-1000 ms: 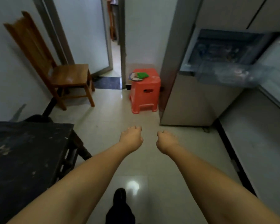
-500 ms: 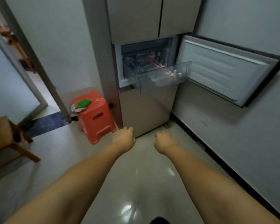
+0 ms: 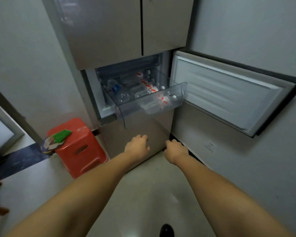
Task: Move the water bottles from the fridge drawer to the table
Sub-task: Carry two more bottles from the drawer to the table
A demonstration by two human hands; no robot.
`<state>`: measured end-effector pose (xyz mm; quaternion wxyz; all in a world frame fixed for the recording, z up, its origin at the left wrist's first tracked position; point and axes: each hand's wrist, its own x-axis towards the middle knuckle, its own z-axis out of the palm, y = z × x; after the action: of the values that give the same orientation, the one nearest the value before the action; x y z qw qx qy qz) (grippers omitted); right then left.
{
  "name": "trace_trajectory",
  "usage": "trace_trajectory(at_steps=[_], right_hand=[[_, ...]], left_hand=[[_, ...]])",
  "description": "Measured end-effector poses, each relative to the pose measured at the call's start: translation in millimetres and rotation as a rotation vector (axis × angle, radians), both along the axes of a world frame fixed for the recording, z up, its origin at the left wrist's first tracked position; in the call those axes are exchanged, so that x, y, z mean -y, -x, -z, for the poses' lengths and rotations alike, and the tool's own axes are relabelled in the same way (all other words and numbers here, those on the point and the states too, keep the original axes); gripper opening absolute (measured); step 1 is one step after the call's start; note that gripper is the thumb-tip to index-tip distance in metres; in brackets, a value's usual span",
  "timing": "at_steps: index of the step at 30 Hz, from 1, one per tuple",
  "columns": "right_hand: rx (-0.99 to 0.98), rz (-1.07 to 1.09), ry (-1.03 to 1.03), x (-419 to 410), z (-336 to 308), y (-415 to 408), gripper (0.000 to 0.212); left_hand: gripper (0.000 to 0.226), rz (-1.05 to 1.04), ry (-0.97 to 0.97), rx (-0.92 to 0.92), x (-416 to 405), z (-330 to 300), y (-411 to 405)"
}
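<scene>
The fridge [image 3: 109,31] stands ahead with its middle door [image 3: 225,93] swung open to the right. A clear plastic drawer [image 3: 171,105] is pulled out of it. Several clear water bottles [image 3: 143,90] with red-and-white labels lie inside, and one with a blue label [image 3: 116,88] lies at the left. My left hand [image 3: 138,144] and my right hand [image 3: 175,148] are stretched forward below the drawer, fingers loosely curled, holding nothing. The table is out of view.
A red plastic stool [image 3: 79,147] with a green item [image 3: 61,134] and a round fan on top stands left of the fridge. A doorway [image 3: 5,134] opens at the far left. The open door juts out along the right wall. My shoe [image 3: 167,230] shows on the tiled floor.
My view has swung right from the table and chair to face the fridge, and I have come closer to the open drawer. Both hands stay loosely curled and hold nothing.
</scene>
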<state>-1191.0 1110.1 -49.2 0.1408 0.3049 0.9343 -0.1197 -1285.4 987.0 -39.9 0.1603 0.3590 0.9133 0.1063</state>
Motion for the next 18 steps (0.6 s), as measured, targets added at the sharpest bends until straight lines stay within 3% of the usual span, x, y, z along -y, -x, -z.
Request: trace_trajectory(at_steps=[7,18], right_hand=[[-0.088,0.039,0.058,-111,-19,65,0.036],[-0.346,-0.025,0.069,-185,-47,175,0.03]], left_hand=[[0.042,-0.023,-0.06,-0.009,-103,-18,60],[0.04,-0.074,-0.213,-0.016,-194,-42,169]])
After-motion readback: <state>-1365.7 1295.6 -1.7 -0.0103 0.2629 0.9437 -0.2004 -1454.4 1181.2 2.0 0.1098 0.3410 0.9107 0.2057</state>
